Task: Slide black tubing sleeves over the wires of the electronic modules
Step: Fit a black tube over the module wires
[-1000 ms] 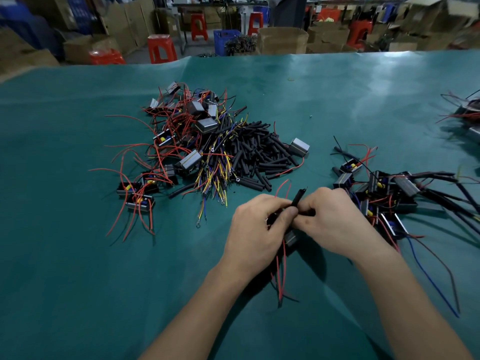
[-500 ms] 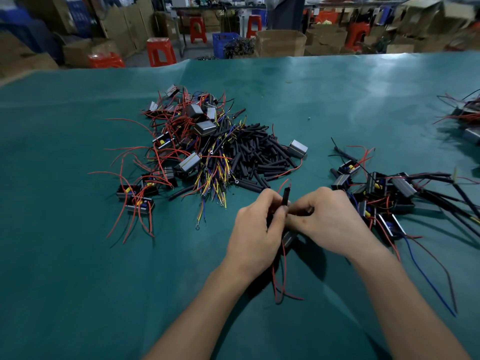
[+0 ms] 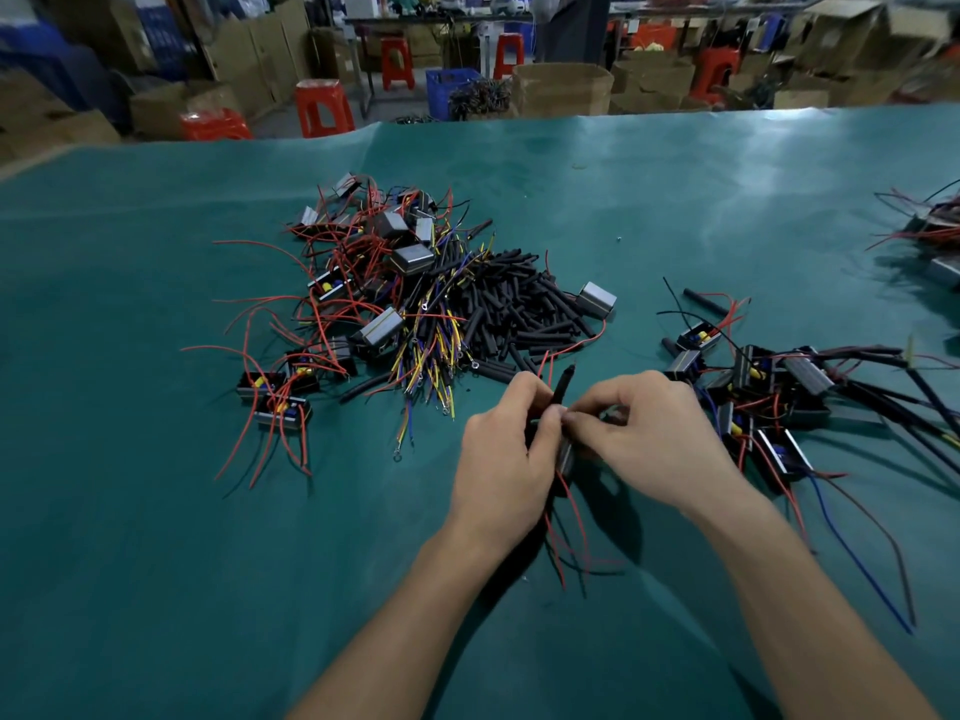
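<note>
My left hand point(image 3: 506, 459) and my right hand point(image 3: 639, 439) meet above the green table point(image 3: 156, 563). Between them stands a black tubing sleeve point(image 3: 562, 388), nearly upright, with wire tips showing at its top. My left hand grips the sleeve and the wires. My right hand pinches the sleeve's lower end with thumb and finger. A small grey module point(image 3: 565, 457) sits under the two hands, mostly hidden, and its red wires point(image 3: 569, 532) trail toward me. A heap of loose black sleeves point(image 3: 524, 309) lies just beyond my hands.
A tangle of modules with red, yellow and blue wires point(image 3: 363, 304) lies left of the sleeve heap. Modules with sleeved wires point(image 3: 769, 387) are piled at the right. More modules point(image 3: 935, 231) sit at the far right edge. Stools and boxes stand beyond the table.
The sleeve has swung from leaning right to nearly upright between my fingers. Both hands have shifted slightly away from me, and the red wires below have shifted with them.
</note>
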`<state>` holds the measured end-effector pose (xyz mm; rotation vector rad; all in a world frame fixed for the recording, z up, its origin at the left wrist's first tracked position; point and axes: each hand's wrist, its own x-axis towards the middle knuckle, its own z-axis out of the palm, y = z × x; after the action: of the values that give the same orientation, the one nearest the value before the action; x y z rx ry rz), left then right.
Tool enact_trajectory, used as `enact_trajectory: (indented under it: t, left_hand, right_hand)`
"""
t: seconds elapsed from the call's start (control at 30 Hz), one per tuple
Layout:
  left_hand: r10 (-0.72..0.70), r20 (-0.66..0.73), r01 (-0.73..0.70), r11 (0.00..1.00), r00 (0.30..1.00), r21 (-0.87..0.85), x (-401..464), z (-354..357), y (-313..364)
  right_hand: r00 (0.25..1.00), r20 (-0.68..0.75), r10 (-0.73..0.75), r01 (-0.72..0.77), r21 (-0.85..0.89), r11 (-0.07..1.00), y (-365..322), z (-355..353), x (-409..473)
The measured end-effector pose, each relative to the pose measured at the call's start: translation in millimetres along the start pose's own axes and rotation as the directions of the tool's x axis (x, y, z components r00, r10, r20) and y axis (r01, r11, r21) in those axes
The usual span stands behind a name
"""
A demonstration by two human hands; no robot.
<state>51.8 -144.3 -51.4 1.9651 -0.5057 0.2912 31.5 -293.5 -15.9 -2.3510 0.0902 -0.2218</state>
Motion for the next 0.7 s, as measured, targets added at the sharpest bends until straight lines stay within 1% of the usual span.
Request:
enact_trajectory:
  t: [0.07,0.1,0.17,0.23,0.3,0.4,0.5,0.57,0.6,0.7]
  left_hand:
    - [0.020,0.003,-0.020,0.999,1.000,0.029,-1,1,0]
    - [0.027,0.009,-0.028,0.999,1.000,0.045,-1,1,0]
    - [0.034,0.019,-0.035,0.997,0.999,0.065,-2,2,1]
    - [0.032,0.036,-0.035,0.997,0.999,0.073,-1,2,2]
    - [0.029,0.053,-0.033,0.996,0.998,0.082,-1,2,2]
    - [0.021,0.057,-0.025,0.997,0.998,0.074,-1,2,1]
    - [-0.018,0.037,0.016,0.999,0.999,0.043,-1,4,4]
    - [-0.038,0.052,0.035,0.998,0.998,0.052,-1,6,4]
    - [-0.030,0.063,0.025,0.998,0.998,0.065,0,6,4]
    - [0.054,0.067,-0.061,0.991,0.996,0.119,1,6,2]
  right_hand:
    - [0.997,-0.047,-0.061,0.061,-0.007,0.998,0,-2,1]
    - [0.994,-0.079,-0.080,0.082,0.029,0.996,0,-3,2]
    - [0.987,-0.139,-0.079,0.106,0.201,0.974,1,-6,3]
    - [0.984,-0.154,-0.094,0.147,0.381,0.913,-1,-10,2]
    - [0.982,-0.142,-0.127,0.180,0.465,0.867,-2,-12,1]
    - [0.977,-0.158,-0.144,0.202,0.458,0.866,-2,-11,1]
    - [0.968,-0.198,-0.155,0.229,0.438,0.869,-3,-8,1]
    - [0.961,-0.231,-0.149,0.241,0.447,0.862,-4,-8,1]
    - [0.958,-0.243,-0.152,0.249,0.444,0.861,-5,-8,1]
    - [0.954,-0.260,-0.148,0.251,0.428,0.868,-7,-6,0]
